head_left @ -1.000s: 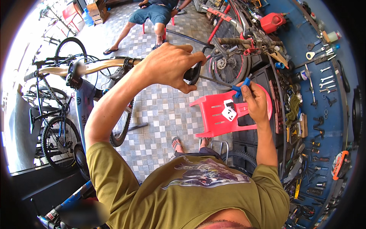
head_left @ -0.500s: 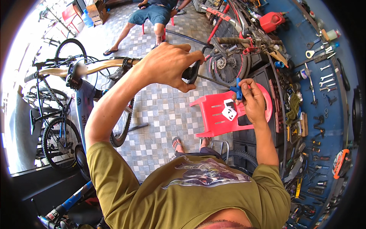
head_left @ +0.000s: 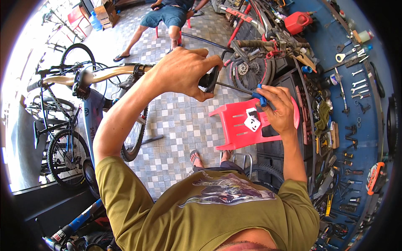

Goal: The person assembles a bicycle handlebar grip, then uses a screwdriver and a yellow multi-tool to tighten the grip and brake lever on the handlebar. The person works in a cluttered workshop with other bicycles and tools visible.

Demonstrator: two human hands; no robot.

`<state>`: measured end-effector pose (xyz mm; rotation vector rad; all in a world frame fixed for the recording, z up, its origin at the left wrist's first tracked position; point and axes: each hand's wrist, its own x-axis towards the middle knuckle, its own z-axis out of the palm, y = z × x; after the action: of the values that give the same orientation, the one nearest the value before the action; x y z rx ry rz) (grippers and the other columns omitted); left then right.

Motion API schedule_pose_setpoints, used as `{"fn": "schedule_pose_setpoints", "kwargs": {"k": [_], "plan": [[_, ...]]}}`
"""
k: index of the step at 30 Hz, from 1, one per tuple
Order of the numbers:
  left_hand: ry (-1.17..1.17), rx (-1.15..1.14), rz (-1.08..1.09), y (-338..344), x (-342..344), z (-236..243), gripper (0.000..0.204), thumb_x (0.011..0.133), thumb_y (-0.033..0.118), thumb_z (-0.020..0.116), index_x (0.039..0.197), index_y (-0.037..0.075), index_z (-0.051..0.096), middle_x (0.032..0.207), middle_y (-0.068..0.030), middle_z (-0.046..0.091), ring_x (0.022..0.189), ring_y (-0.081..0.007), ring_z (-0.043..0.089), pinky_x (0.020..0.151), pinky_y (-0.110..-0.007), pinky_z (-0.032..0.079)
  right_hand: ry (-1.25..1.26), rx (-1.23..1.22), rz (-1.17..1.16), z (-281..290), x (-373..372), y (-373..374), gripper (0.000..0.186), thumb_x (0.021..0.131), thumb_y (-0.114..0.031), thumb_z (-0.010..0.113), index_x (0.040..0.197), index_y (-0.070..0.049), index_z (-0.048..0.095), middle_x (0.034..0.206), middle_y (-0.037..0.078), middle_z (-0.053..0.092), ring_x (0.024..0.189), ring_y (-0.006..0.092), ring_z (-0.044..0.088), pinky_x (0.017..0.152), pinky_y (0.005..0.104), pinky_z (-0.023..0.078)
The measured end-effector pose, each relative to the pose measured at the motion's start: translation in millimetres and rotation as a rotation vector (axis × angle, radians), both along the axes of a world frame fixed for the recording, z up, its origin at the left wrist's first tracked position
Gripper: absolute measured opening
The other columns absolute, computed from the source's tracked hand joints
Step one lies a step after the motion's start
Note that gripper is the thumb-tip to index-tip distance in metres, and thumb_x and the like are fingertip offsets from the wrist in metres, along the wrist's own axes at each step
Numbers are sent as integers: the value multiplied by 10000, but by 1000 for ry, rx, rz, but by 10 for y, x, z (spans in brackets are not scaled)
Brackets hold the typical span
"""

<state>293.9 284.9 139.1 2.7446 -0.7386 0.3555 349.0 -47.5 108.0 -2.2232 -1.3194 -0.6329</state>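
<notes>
Plainly, we hold the blue-handled tool (head_left: 260, 98) out before our chest, above the near side of the red chair (head_left: 249, 139) and the tiled floor (head_left: 178, 134). Its long axis runs sideways: from the handle the thin shaft points left and slightly away from us, its far end meeting the black fitting (head_left: 209, 80); whether the tip sits inside, we cannot tell. The blue handle lies at the fingertips of our right hand (head_left: 279, 108), thumb and fingers closed on it, the shaft extending beyond them. Our left hand (head_left: 181, 72) arches over the black fitting, gripping it between forefinger and thumb.
</notes>
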Motion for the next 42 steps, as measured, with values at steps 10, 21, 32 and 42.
{"fn": "schedule_pose_setpoints", "kwargs": {"k": [10, 21, 32, 42], "plan": [[-4, 4, -14, 16, 21, -28, 687, 643, 464, 837, 1203, 121, 633, 855, -67, 652, 768, -261, 683, 668, -410, 525, 1287, 467, 46, -51, -33, 13, 309, 1023, -237, 667, 1235, -12, 682, 775, -13, 612, 632, 77, 540, 609, 229, 456], [-1, 15, -7, 23, 22, 0, 685, 650, 450, 838, 1213, 124, 624, 848, -80, 647, 748, -278, 679, 666, -420, 519, 1550, 734, 162, -144, -45, -74, 323, 1059, -190, 584, 1337, -29, 554, 819, 38, 655, 674, 83, 608, 603, 240, 498], [-8, 1, -16, -1, -19, 0, 688, 646, 447, 845, 1211, 128, 617, 863, -84, 656, 757, -287, 687, 674, -420, 525, 86, -14, -78, -44, -151, -81, 430, 819, 7, 778, 1238, -74, 722, 1157, 77, 715, 1010, 209, 665, 869, 336, 521], [-1, -2, -29, 15, -8, -6, 694, 648, 431, 846, 1221, 122, 606, 894, -88, 662, 786, -295, 693, 696, -432, 531, 388, 148, -6, -53, -65, -22, 233, 950, -185, 734, 1134, -42, 735, 978, 61, 722, 826, 191, 632, 747, 297, 512]]}}
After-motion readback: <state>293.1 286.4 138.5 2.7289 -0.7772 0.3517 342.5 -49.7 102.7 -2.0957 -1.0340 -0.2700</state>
